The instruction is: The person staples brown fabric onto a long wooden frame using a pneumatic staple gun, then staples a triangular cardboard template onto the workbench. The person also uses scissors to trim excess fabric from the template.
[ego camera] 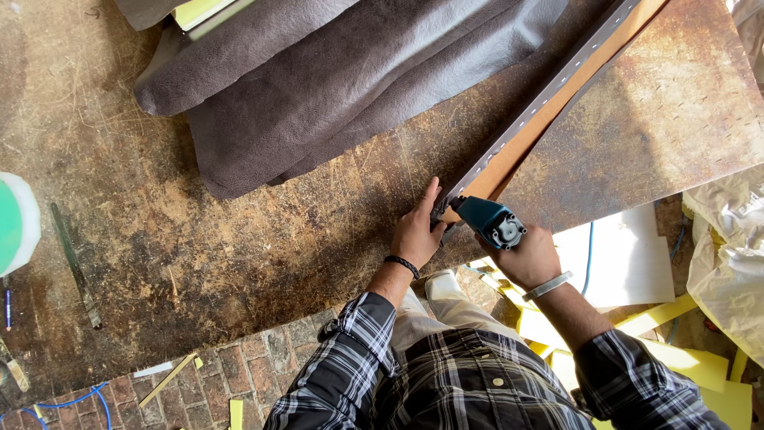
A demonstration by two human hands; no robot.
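Plaid sleeves (374, 358) fill my lower view, and past them my right hand (532, 256) wraps its fingers around a teal staple gun (489, 220) at the leather-covered strip's (541, 99) near end on the workbench (199, 239), where my left hand (418, 231) presses with fingers together.

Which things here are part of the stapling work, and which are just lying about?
In use:
left hand pressing the grey studded strip
right hand holding the blue staple gun
wooden rail under the strip

Lying about:
dark leather hides
yellow foam offcuts
white sheet
green-topped tub
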